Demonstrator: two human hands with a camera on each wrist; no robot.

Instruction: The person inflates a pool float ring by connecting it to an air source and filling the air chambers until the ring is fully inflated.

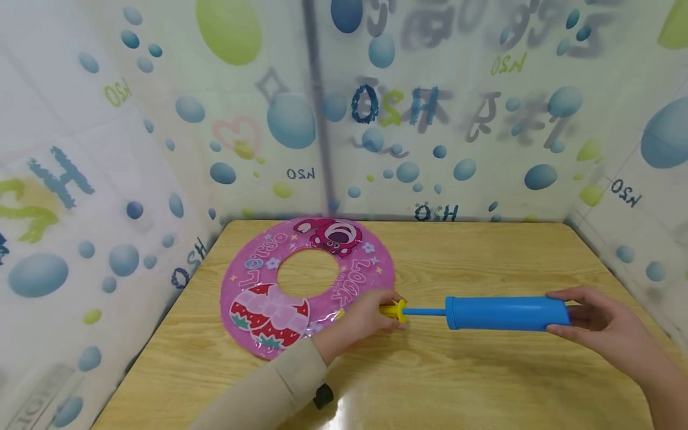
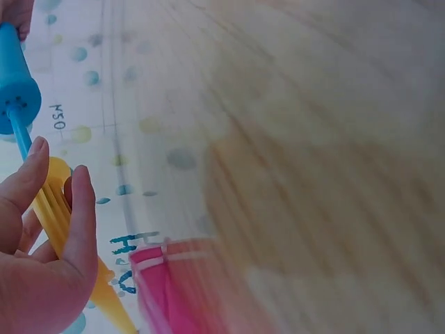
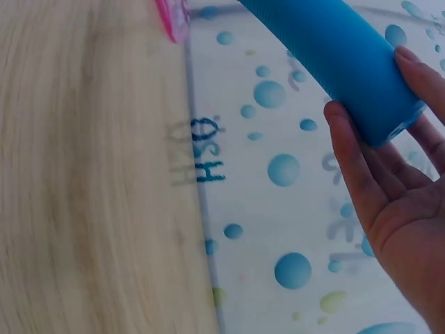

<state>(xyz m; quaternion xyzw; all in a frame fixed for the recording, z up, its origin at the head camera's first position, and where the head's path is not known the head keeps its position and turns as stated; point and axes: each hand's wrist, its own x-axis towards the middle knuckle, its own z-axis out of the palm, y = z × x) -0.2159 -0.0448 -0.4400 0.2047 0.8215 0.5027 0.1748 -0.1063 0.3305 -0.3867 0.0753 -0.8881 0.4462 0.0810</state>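
Observation:
A hand pump with a blue barrel [image 1: 505,313] is held level above the table. My left hand [image 1: 371,315] grips its yellow handle [image 2: 59,216], and a length of thin blue rod [image 1: 424,312] shows between handle and barrel. At the barrel's far end, my right hand [image 1: 602,319] holds it between thumb and fingers, as the right wrist view also shows. Behind the left hand lies a flat pink swim ring [image 1: 252,257] printed with a bear and strawberries; hand and forearm cover part of its near edge.
The wooden table [image 1: 484,382] meets curtains [image 1: 403,149] printed with blue and green bubbles at the back and sides. A small black object [image 1: 323,396] sits beside the left sleeve, partly hidden by it.

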